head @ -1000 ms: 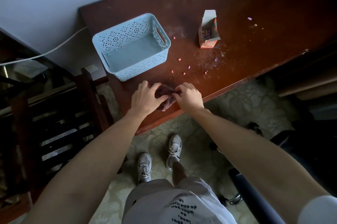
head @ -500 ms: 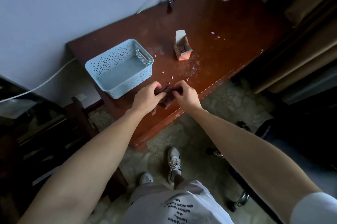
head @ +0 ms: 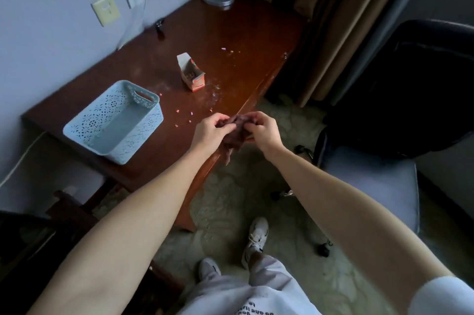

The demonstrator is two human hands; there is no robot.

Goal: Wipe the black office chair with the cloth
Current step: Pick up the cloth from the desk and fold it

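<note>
Head view: left hand (head: 210, 130), right hand (head: 264, 131) fingers pinch cloth (head: 234, 135); shirt print (head: 256, 311) blurred, probably unreadable.

Cloth, crumpled fabric (head: 234, 135): dark maroon-brown.
Office chair (head: 400, 99): black back, grey-blue seat.
Wooden desk (head: 230, 40): glossy reddish-brown, speckled with pink and yellow bits.
Plastic basket (head: 143, 119): pale blue, pierced floral lattice.
Small open carton (head: 193, 76): white and orange.
Curtain (head: 320, 6): tan-brown.
Floor (head: 230, 199): pale beige, leafy pattern.
</note>
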